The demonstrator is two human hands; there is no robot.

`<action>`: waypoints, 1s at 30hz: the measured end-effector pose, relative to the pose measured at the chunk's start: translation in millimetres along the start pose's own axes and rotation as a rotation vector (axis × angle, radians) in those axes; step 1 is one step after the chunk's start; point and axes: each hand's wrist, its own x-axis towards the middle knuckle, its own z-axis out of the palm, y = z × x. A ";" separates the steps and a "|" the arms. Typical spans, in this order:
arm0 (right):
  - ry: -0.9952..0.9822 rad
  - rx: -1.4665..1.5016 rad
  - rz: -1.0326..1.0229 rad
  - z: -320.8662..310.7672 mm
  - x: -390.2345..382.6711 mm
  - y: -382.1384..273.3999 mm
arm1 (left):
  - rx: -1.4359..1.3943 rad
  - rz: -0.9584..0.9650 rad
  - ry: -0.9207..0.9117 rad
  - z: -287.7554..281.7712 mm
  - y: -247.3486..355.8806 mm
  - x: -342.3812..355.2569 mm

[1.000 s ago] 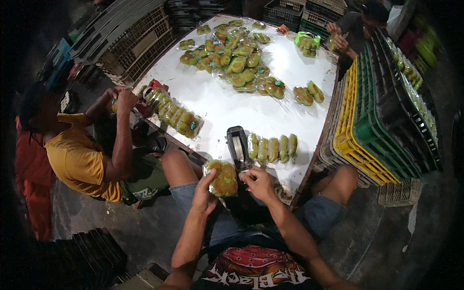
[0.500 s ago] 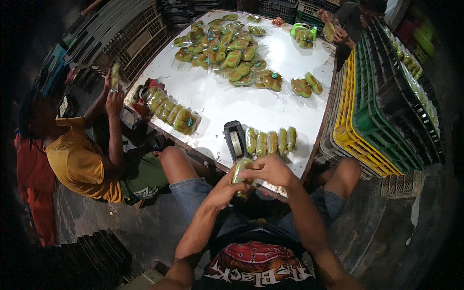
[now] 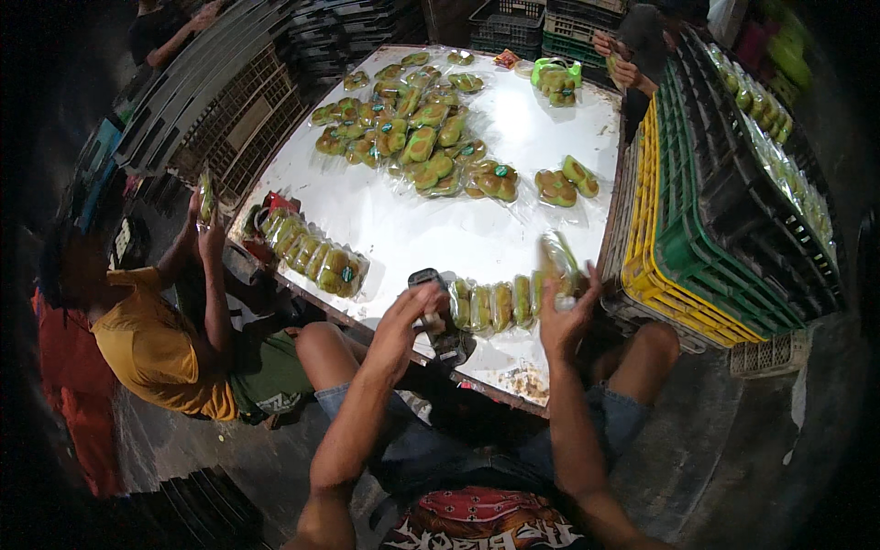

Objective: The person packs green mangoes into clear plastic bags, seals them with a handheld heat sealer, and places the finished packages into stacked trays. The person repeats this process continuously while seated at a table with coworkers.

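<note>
My right hand grips a clear-wrapped pack of green-brown buns at the right end of a row of similar packs, near the table's front edge. Motion smears this pack. At the row's left end, my left hand is over a black tape dispenser, fingers curled at its top. What they pinch, if anything, is too blurred to make out.
Loose bun packs cover the far part of the white table. Another row lies at left, near a seated person in yellow. Stacked crates rise on the right. Another person's hands are at the far right.
My right hand has carried the bun pack from in front of me to the right end of the row. My left hand has let go of it and moved left to the tape dispenser.
</note>
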 end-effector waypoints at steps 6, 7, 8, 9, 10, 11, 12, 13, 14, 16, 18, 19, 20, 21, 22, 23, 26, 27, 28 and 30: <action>-0.319 -0.151 0.249 15.7 -30.1 127.1 | 0.409 -0.011 -0.216 67.3 19.4 158.9; -0.283 -0.183 0.210 18.6 -33.3 123.2 | 0.378 -0.080 -0.150 78.9 0.6 200.1; -0.295 -0.236 0.228 17.4 -31.7 111.1 | 0.400 -0.149 -0.121 86.8 -23.9 241.9; -0.318 -0.268 0.245 14.1 -26.4 104.6 | 0.406 -0.234 -0.019 102.4 -38.6 268.9; -0.312 -0.253 0.257 10.0 -23.3 104.9 | 0.329 -0.300 0.044 116.6 -56.7 291.3; -0.324 -0.225 0.282 8.0 -21.4 103.6 | 0.249 -0.364 0.116 124.1 -75.9 312.8; -0.341 -0.191 0.298 8.7 -18.6 101.7 | 0.165 -0.421 0.197 123.8 -93.5 334.2; -0.404 -0.162 0.329 14.1 -20.3 94.6 | 0.057 -0.313 0.147 94.6 -115.4 356.2; -0.432 -0.118 0.330 22.8 -24.4 87.7 | -0.047 -0.206 0.109 61.5 -134.4 368.9; -0.493 -0.106 0.429 18.9 -19.3 84.5 | 0.293 -0.163 0.276 64.0 -124.7 378.5; -0.398 -0.268 0.362 3.1 -6.9 92.7 | 0.468 0.361 0.348 108.2 -93.8 346.5; -0.355 -0.339 0.326 -2.9 -1.5 92.1 | 0.641 0.483 0.296 115.8 -66.9 321.2; -0.308 -0.226 0.339 -5.7 1.3 86.3 | 0.815 0.607 0.259 110.5 -35.9 287.4; -0.268 -0.105 0.345 -5.7 5.5 77.5 | 0.787 0.649 0.170 106.4 -4.7 245.8; -0.239 0.026 0.344 -3.6 9.7 65.4 | 0.763 0.690 0.096 99.1 27.0 200.2; -0.276 0.166 0.360 -6.9 15.2 49.3 | 0.802 0.591 -0.036 92.7 56.1 157.6; -0.438 0.036 -0.063 -24.3 24.6 -16.1 | 1.020 0.563 -0.388 62.7 102.8 60.9; -0.552 0.015 -0.151 -26.2 19.5 -29.6 | 1.143 0.637 -0.404 58.8 107.3 33.4; -0.711 -0.083 -0.197 -27.0 8.2 -39.2 | 1.266 0.710 -0.424 54.3 108.1 10.6; -1.138 0.057 0.010 -20.6 -17.6 -22.2 | 1.276 0.831 -0.253 46.2 98.0 -10.7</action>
